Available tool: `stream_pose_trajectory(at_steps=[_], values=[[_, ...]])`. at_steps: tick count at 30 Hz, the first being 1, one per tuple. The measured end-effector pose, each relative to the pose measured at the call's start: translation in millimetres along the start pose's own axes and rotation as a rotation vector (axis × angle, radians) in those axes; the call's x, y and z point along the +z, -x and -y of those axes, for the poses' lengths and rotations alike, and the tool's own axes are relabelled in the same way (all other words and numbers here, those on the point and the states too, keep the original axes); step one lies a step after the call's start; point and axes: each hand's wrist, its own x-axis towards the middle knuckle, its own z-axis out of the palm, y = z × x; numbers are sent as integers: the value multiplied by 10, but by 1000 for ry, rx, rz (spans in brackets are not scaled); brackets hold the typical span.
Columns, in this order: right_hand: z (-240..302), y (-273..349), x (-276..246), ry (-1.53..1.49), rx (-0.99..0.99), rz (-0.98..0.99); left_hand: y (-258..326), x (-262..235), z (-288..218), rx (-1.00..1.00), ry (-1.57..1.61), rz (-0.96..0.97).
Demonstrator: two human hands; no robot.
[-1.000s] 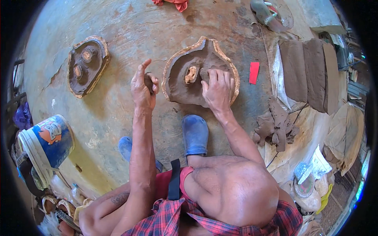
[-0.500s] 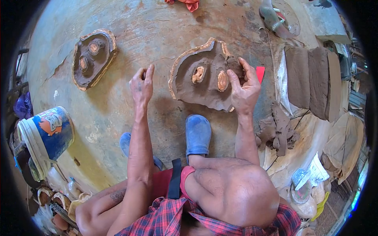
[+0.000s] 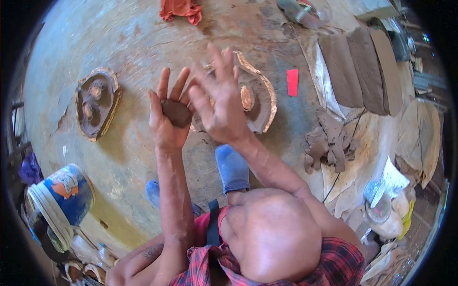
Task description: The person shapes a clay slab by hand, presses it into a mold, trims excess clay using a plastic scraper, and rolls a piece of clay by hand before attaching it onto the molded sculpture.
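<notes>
A flattened dark brown lump of clay (image 3: 177, 113) rests on the upturned palm of my left hand (image 3: 168, 136), whose fingers are stretched up around it. Just to its right is my right hand (image 3: 223, 110), raised, empty and slightly blurred, with the fingers spread. Behind it on the floor lies a pale-rimmed mould (image 3: 270, 90) lined with brown clay. One oval raised piece shows inside; the mould's left part is mostly hidden by my hands. A second clay-lined mould (image 3: 97, 103) with two raised ovals sits farther left.
At the right are clay slabs (image 3: 359, 69) on a sheet and a heap of clay scraps (image 3: 331, 143). A red strip (image 3: 292, 82) lies beside the near mould. A red cloth (image 3: 181, 10) is at the far edge, a blue and white bucket (image 3: 67, 195) at left.
My right hand has come left from the mould and opened. My left hand has turned palm up and now holds the clay lump. The view has shifted slightly.
</notes>
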Motion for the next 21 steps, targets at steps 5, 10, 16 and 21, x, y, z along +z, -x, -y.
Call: stream_pose_trajectory(at_steps=[5,10,16,21], values=[[117,-186,307,-40,47,-36,130,212,291,-13,-41,-460],[323,-19,338,-324,55,199,68,205,76,190,-14,-50],[209,-70,490,-375,3,214,99,308,-36,265,-38,116],[-91,-221,306,-509,264,-51,135,443,38,111,-215,314]])
